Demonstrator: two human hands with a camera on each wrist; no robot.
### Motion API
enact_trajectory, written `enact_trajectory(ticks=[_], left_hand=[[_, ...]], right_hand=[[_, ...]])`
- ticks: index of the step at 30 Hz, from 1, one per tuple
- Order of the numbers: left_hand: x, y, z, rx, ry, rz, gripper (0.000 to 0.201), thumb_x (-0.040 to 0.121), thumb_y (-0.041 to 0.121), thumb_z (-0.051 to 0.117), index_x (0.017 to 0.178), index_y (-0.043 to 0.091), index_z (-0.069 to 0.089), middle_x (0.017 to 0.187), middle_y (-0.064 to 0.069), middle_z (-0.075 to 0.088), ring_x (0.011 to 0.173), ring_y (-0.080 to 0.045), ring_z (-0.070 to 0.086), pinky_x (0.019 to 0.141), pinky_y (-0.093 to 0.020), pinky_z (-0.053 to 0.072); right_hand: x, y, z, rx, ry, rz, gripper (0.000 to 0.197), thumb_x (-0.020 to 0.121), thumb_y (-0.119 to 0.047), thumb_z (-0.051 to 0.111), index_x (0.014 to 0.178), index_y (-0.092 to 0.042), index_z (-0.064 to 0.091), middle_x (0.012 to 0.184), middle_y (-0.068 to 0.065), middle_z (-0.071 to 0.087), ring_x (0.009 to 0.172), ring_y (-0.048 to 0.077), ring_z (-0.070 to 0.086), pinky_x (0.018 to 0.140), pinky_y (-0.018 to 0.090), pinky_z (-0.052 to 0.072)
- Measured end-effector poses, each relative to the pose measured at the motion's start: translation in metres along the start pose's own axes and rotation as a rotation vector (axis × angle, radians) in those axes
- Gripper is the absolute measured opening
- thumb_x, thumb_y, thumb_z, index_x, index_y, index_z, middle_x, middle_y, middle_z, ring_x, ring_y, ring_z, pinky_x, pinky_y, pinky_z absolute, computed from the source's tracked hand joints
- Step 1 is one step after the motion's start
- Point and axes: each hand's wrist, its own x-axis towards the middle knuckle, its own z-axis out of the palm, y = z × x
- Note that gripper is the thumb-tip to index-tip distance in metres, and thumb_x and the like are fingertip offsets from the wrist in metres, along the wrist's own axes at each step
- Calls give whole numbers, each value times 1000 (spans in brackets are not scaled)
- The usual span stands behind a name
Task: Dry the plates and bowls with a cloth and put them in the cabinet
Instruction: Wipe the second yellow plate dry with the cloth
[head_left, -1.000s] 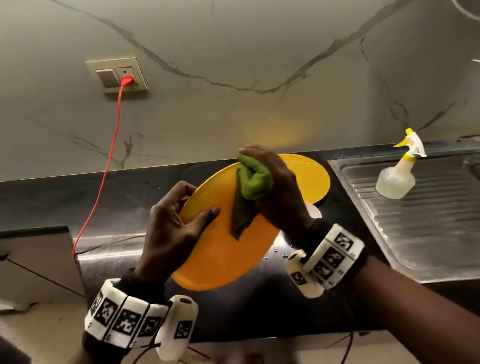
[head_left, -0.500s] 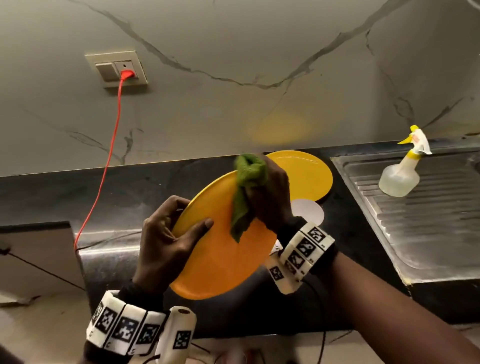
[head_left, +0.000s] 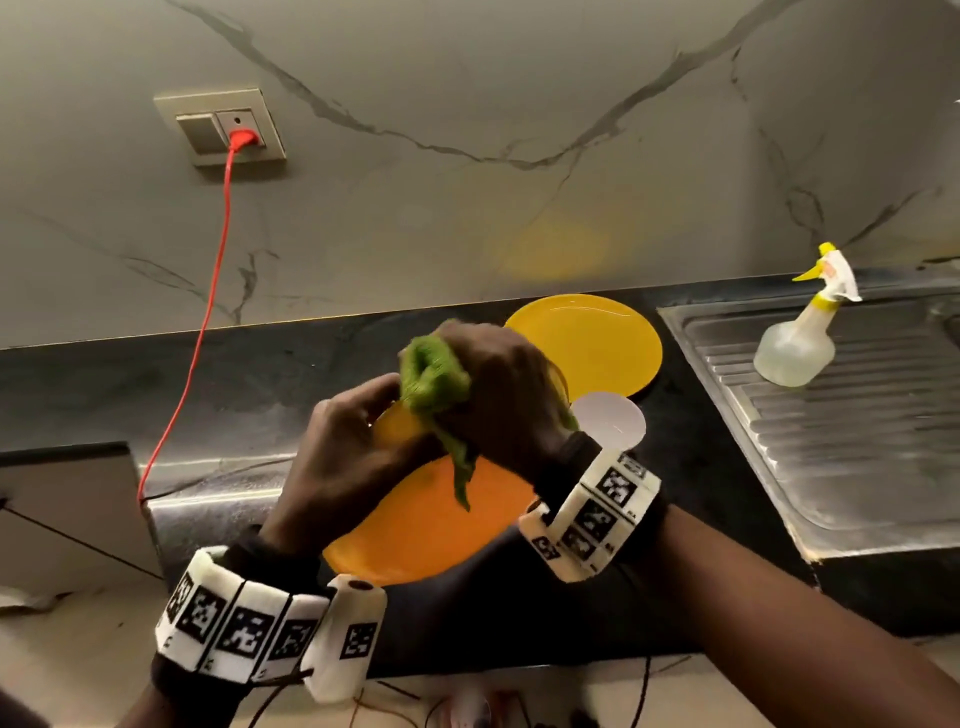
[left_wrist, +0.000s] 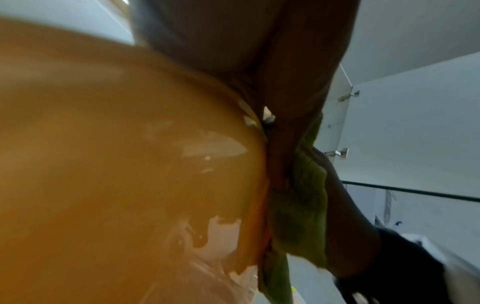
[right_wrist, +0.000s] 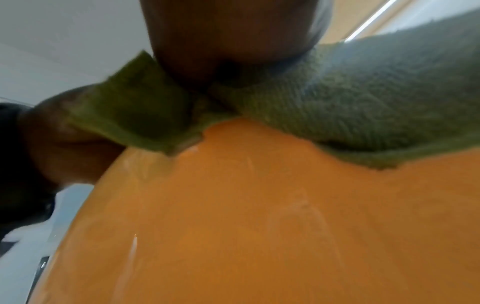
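A yellow-orange plate (head_left: 421, 525) is held tilted above the dark counter, with my left hand (head_left: 348, 447) gripping its upper left rim. My right hand (head_left: 498, 395) clutches a bunched green cloth (head_left: 434, 382) and presses it on the plate's upper face, right beside the left fingers. In the left wrist view the plate (left_wrist: 116, 154) fills the left, with the cloth (left_wrist: 298, 195) along its edge. In the right wrist view the cloth (right_wrist: 350, 107) lies on the plate (right_wrist: 259, 226). A second yellow plate (head_left: 597, 348) lies flat on the counter behind, with a white round dish (head_left: 610, 418) by it.
A steel sink drainboard (head_left: 831, 431) lies to the right, with a clear spray bottle (head_left: 802, 338) on it. A red cable (head_left: 208, 312) runs from the wall socket (head_left: 221, 127) down to the counter at left. The dark counter (head_left: 208, 374) runs along the marble wall.
My right hand has wiped the cloth leftwards and upwards across the plate until it meets the left hand. The left hand has shifted up along the rim, and the plate sits more level.
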Motion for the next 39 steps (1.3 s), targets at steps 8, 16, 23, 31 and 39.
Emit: enact_trajectory(ticks=[8,16,23,31,39], left_hand=[[-9,-7,-9,-39,123,33,29,67,50,76,81,28,63,82,2,67,71,-12,65,56,-28,54],[-13,-12,4,-104,-7,-106,41,65,51,79,93,32,57,98,7,65,81,-13,69,63,-31,60],[6,4,30,-41,67,52,23,63,34,68,85,31,68,86,5,67,63,-3,53,56,-23,47],[-11,-8,8,-18,162,-9,30,65,47,78,79,27,60,76,2,64,65,-13,61,54,-33,51],[-5,-6,14,-70,-9,-99,44,63,55,77,94,31,58,90,5,66,75,-13,67,60,-39,59]], right_hand=[[-2,32,-8,142,119,331,45,82,-45,46,78,-4,65,65,7,62,59,24,55,56,32,40],[-14,63,-17,23,78,477,27,92,-29,57,68,-29,46,54,-17,41,50,-7,47,51,5,28],[-2,3,-10,-142,-38,38,25,85,-37,62,84,-13,66,69,2,65,62,21,58,61,27,36],[-21,50,-19,158,228,460,31,87,-40,47,74,-13,57,64,2,55,59,19,50,52,39,43],[-15,64,-31,12,119,477,22,86,-35,45,68,-23,50,56,-11,47,49,5,44,52,22,30]])
